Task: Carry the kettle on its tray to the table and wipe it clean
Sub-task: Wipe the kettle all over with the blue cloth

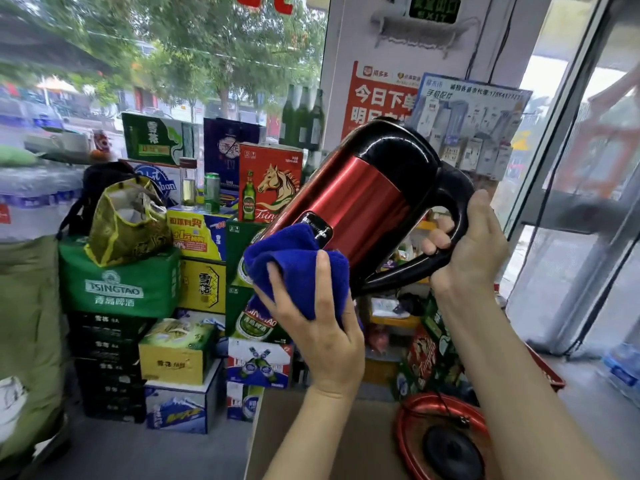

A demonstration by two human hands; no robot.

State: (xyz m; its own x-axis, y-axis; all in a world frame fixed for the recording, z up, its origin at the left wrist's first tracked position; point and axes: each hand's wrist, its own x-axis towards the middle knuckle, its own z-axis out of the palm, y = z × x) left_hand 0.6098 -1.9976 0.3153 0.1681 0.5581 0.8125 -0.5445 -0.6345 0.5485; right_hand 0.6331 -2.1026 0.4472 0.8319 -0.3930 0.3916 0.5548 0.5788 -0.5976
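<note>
A red and black electric kettle [360, 199] hangs tilted in the air, lid end up and to the right. My right hand [471, 244] grips its black handle. My left hand [318, 327] holds a bunched blue cloth [298, 268] pressed against the kettle's lower red side, near the base. Below, at the bottom right, the red tray [412, 410] lies on the table [311, 441] with the kettle's round black base [450, 452] and its cord on it.
Stacked beer cartons [194, 289] fill the floor beyond the table. A yellow-green bag [128, 223] sits on a green Tsingtao box. A glass door [571, 202] stands at the right, and a wall with posters rises behind the kettle.
</note>
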